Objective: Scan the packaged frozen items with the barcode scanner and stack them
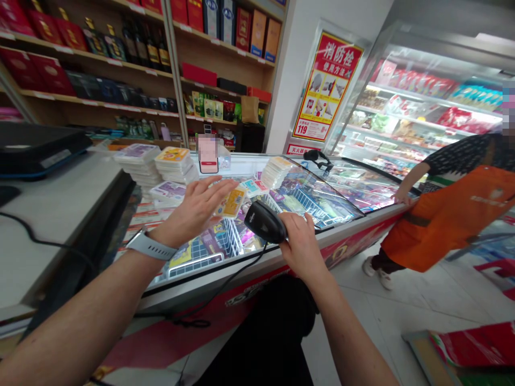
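A yellow-labelled package [232, 202] is in my left hand [203, 206], the fingers laid over its top and its label turned outward. Closed around the handle of a black barcode scanner [263, 221] is my right hand [300, 238]; the scanner's head points left, close to the package. Stacks of flat packages with purple labels [139, 153] and yellow labels [173, 156] stand on the glass freezer top beyond my left hand. A red-and-teal labelled package [254, 186] and a tilted white stack [276, 171] lie farther back.
A phone [208, 154] stands upright behind the stacks. The scanner cable [237, 279] hangs over the freezer edge [249, 268]. At the right a person in an orange apron [454, 214] rests a hand on the freezer. Black scales [40, 147] sit on the left counter [52, 214].
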Action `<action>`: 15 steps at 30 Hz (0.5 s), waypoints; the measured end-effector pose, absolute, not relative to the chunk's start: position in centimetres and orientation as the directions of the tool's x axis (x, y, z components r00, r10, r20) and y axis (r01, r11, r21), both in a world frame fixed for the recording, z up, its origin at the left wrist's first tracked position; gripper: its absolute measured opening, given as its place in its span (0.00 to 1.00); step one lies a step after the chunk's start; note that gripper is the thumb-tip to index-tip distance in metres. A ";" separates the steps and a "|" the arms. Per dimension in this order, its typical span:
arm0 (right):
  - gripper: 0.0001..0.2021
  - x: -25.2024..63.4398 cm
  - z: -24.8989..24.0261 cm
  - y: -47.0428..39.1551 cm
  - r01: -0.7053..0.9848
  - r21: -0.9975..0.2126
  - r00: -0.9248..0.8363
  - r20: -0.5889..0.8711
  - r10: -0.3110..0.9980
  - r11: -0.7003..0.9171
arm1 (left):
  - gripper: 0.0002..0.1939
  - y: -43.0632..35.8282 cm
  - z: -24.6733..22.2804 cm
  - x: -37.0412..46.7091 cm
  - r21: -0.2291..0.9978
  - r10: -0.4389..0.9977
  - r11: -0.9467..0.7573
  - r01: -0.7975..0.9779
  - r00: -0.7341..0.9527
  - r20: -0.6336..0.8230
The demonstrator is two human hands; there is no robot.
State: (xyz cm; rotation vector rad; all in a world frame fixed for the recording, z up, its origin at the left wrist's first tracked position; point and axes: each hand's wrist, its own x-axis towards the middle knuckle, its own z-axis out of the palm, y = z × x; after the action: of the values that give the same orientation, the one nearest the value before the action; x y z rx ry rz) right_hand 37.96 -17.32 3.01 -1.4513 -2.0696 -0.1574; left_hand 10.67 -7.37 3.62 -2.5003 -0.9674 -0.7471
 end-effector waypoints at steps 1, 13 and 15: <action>0.25 38.0 3.0 -17.3 0.887 -0.238 -0.222 0.531 0.818 0.395 | 0.48 -7.4 3.6 10.7 -0.132 0.510 -0.704 0.698 0.626 0.591; 0.24 37.7 3.1 -16.8 0.893 -0.226 -0.222 0.531 0.818 0.389 | 0.48 -7.3 3.5 10.7 -0.131 0.519 -0.689 0.713 0.611 0.598; 0.23 37.7 3.1 -16.8 0.891 -0.226 -0.223 0.535 0.815 0.393 | 0.48 -7.3 3.4 10.7 -0.136 0.519 -0.686 0.715 0.612 0.597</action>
State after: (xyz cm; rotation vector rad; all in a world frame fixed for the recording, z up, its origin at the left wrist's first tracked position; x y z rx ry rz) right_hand 37.68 -16.77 3.10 -1.4535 -2.0710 -0.1704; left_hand 10.71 -7.31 3.44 -2.4779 -0.9894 -0.7514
